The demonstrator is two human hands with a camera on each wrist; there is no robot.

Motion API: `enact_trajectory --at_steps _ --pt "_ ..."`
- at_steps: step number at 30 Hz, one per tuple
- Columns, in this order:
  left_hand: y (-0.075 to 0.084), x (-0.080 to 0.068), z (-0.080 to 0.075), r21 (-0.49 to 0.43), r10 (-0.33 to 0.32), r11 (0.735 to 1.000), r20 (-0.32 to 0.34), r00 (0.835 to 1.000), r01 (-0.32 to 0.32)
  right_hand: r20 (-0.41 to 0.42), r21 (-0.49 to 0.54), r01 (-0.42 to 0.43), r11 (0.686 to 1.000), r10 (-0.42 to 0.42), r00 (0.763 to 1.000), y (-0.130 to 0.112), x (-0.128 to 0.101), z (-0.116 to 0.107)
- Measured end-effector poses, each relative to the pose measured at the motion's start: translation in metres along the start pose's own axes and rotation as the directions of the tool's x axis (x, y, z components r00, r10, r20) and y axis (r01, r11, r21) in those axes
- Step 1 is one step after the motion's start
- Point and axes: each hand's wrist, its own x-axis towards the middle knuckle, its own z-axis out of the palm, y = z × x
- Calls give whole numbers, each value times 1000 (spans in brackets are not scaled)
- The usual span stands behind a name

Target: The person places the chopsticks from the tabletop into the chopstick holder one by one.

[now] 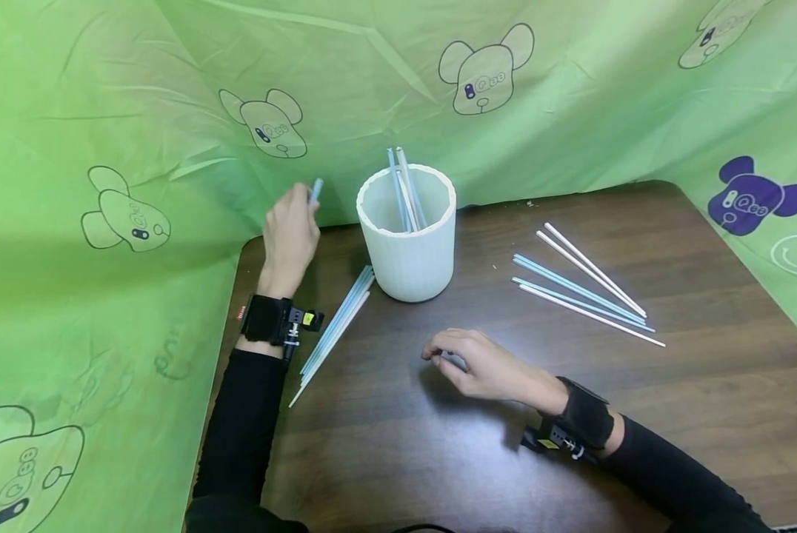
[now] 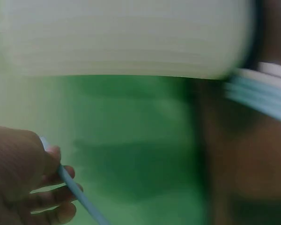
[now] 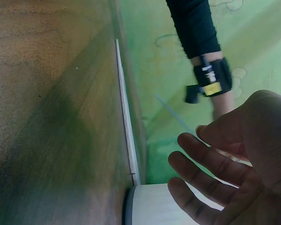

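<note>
My left hand is raised to the left of a white ribbed cup-like container. It pinches a thin light blue stick, straw-like, between thumb and fingers; in the head view only the stick's tip shows past the hand. Several blue and white sticks lean inside the container against its rim. Over the table in front of it, my right hand hovers with fingers loosely bent and nothing in them. The right wrist view shows those fingers relaxed and apart.
Left of the container, a bundle of blue and white sticks lies on the brown wooden table. Several more sticks lie spread on the right. A green printed cloth hangs behind and along the sides.
</note>
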Motion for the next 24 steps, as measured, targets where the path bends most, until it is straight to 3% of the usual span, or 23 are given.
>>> enact_trajectory --at_steps 3,5,7,10,13,18,20,22,24 --pt "26 10 -32 -82 25 996 -126 992 -35 -12 9 -1 1000 1 1000 0 0 0" --pt "47 15 -53 -126 61 988 -220 973 -91 -17 10 6 1000 -6 1000 1 0 0" --pt "67 20 -71 -152 123 972 -313 942 -178 -20 9 15 1000 -15 1000 2 0 1" --pt "98 25 -92 -206 161 941 -423 892 -268 -22 12 27 1000 -27 999 2 1 3" --pt "122 29 -104 -276 158 901 -508 847 -334 -34 16 35 999 -34 999 2 1 3" --pt "144 37 -108 -392 121 819 -595 794 -419 -57 -6 43 999 -44 997 2 0 5" --pt "149 42 -104 -433 105 793 -596 796 -429 -64 -7 43 999 -44 997 3 -1 6" --pt "152 46 -96 -472 89 782 -562 822 -407 -70 0 42 999 -42 997 4 -2 7" --pt "150 50 -84 -478 92 794 -516 852 -375 -72 15 39 999 -38 997 5 -2 8"
